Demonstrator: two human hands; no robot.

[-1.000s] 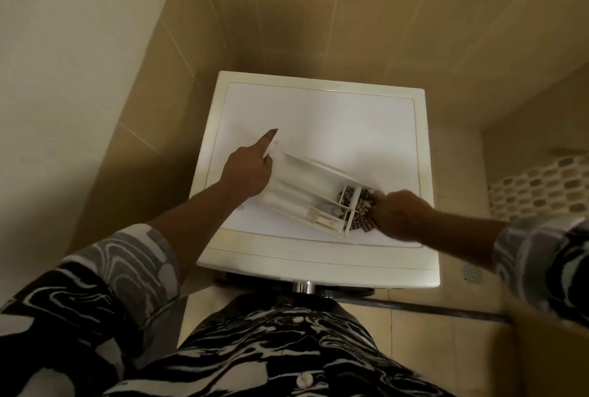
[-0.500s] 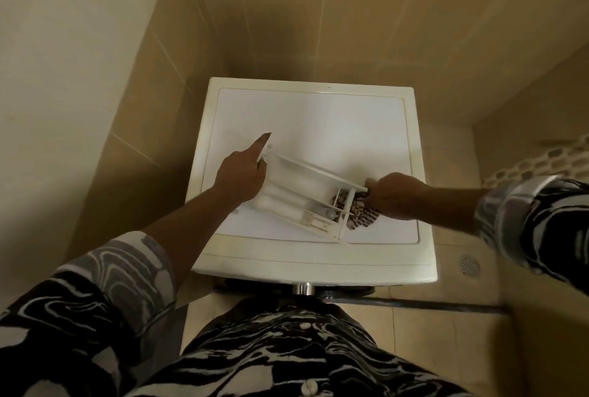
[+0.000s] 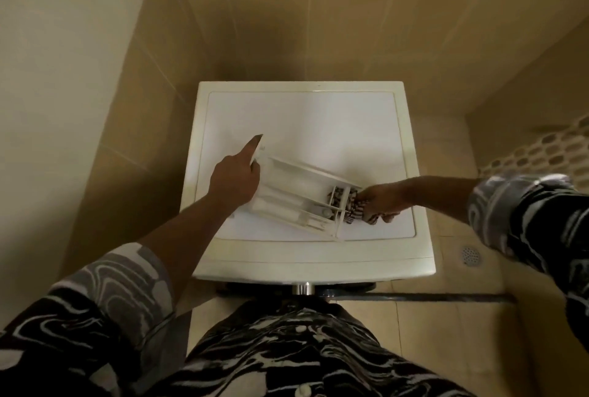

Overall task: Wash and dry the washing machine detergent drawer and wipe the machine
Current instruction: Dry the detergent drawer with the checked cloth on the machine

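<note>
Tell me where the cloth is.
Head view, right of centre: the cloth is bunched in the right hand, partly inside the drawer's right-end compartment, atop the machine.

White across the flat top of the washing machine (image 3: pixel 302 116), cream round its rim. Off-white all over the drawer (image 3: pixel 296 192). Dark brown and white stripes on the cloth (image 3: pixel 355 208). Black, grey and white marbled swirls over the shirt (image 3: pixel 271 355), the left sleeve (image 3: pixel 105 294) and the right sleeve (image 3: pixel 526 215). Plain beige on the wall tiles (image 3: pixel 318 14) and floor tiles (image 3: pixel 446 339), pale cream on the left wall (image 3: pixel 63 46). Brown and cream ovals in the mosaic band (image 3: pixel 541 151) at far right. Silver on the drain (image 3: pixel 470 255)
</note>
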